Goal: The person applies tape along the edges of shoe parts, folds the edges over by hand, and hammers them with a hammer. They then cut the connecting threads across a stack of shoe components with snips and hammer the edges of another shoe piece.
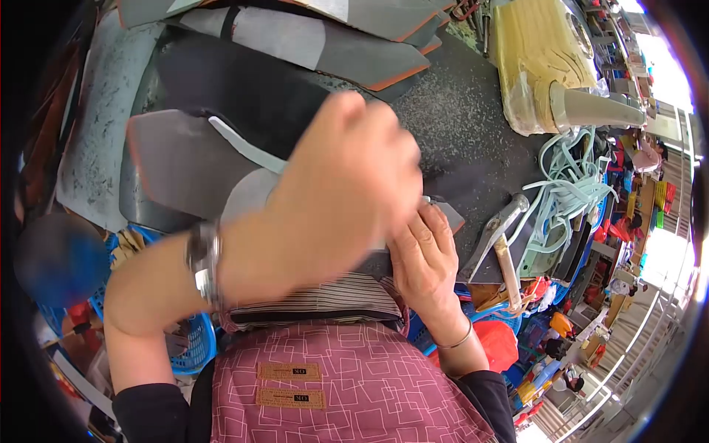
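Observation:
My left hand (358,162), with a watch on its wrist, is raised over the work and curled into a blurred fist. What it holds, if anything, is hidden. My right hand (426,255), wearing a bangle, has its fingers together over the end of a grey panel (196,159) with orange edges; its thumb is hidden. A small shiny bit shows at its fingertips. A pale narrow strip (247,148) lies along the panel and passes out of sight behind my left forearm. My left forearm covers the middle of the panel.
Stacked grey panels (354,55) lie at the back. On the right are a hammer (502,229), a tangle of pale green strips (572,177) and a yellow-coated container (543,52). Blue baskets (196,343) stand below the dark, speckled worktop (473,111).

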{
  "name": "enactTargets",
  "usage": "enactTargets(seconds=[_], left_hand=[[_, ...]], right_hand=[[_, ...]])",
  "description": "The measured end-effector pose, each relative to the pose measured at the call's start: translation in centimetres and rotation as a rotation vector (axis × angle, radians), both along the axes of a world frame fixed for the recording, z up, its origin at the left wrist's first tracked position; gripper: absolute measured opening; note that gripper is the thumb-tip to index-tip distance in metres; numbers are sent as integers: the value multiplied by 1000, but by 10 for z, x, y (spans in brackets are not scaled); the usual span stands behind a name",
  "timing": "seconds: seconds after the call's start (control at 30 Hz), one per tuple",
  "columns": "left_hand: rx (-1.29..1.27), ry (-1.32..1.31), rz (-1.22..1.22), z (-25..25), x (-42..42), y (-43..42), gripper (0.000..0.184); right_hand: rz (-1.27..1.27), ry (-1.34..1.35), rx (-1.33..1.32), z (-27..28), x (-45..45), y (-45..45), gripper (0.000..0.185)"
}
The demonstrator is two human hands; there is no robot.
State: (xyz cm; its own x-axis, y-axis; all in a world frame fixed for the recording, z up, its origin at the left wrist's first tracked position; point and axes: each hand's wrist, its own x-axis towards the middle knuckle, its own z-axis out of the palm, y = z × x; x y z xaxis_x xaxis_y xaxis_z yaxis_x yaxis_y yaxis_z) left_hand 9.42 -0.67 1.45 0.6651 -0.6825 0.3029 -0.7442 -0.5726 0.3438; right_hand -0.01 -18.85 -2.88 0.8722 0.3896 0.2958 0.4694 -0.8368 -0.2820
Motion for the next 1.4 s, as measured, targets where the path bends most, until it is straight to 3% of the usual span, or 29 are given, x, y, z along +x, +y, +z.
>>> enactTargets(seconds=[0.03, 0.07, 0.1, 0.13, 0.17, 0.2, 0.27, 0.33, 0.4, 0.43, 0.57, 0.67, 0.73, 0.77, 0.83, 0.87, 1.0, 1.07, 1.1, 1.17, 1.2, 1.27, 1.33, 1.4], left_hand=[[-46, -114, -22, 3, -19, -1, 17], [-21, -405, -77, 0, -34, 0, 19], [141, -626, -208, -4, -43, 7, 19], [167, -544, -245, -16, -50, 9, 15], [194, -463, -280, -28, -58, 8, 13], [99, -202, -186, -30, -71, 7, 12], [70, -191, -102, -36, -76, 2, 16], [128, -241, -176, -35, -72, 2, 13], [38, -47, -47, -32, -70, -5, 10], [-2, 22, -34, -31, -66, -8, 25], [43, -11, -82, -38, -67, -9, 40], [117, -143, -92, -43, -72, -11, 39], [176, -243, -94, -48, -74, -12, 38], [191, -230, -102, -46, -74, -12, 37], [197, -220, -119, -43, -72, -12, 36], [192, -174, -139, -41, -70, -12, 36], [154, -74, -139, -39, -71, -13, 38], [116, -88, -165, -42, -68, -16, 35], [82, -103, -187, -43, -67, -18, 33], [-11, -29, -143, -46, -68, -27, 29], [-102, 50, -96, -47, -68, -30, 25], [-101, 47, -92, -49, -67, -34, 21], [-103, 44, -85, -49, -67, -36, 19], [34, -26, -79, -49, -69, -36, 22]], right_hand=[[13, 35, -8, 2, -2, -4, 29], [54, 128, 22, 0, -7, -12, 25], [75, 71, 72, -1, -5, -14, 25], [87, 194, 151, -4, -8, -22, 28], [140, 120, 132, 3, 5, -23, 29], [134, 204, 82, 1, 1, -32, 37], [102, 143, 41, -2, -4, -34, 36], [60, 71, -8, 0, -2, -35, 33], [37, 32, 0, -1, 0, -35, 32], [16, -1, 13, -1, -1, -35, 32], [-5, 163, 141, -2, -4, -46, 33], [-64, 58, 111, 17, 8, -50, 30], [-554, 522, 949, 21, -3, -42, 37], [-688, 814, 996, 30, 2, -53, 35], [-772, 918, 1354, 30, 12, -45, 25], [-673, 1026, 1468, 28, 12, -55, 21], [-504, 1051, 1535, 41, 8, -49, 28], [-593, 1125, 1464, 43, 14, -55, 28], [-790, 1154, 1139, 40, 20, -64, 28], [-820, 1249, 807, 71, 53, -50, 29], [-732, 1130, 897, 47, 52, -51, 25], [-657, 1130, 686, 34, 61, -57, 23], [-614, 1087, 658, 28, 60, -57, 19], [-506, 937, 492, 25, 57, -57, 17]])
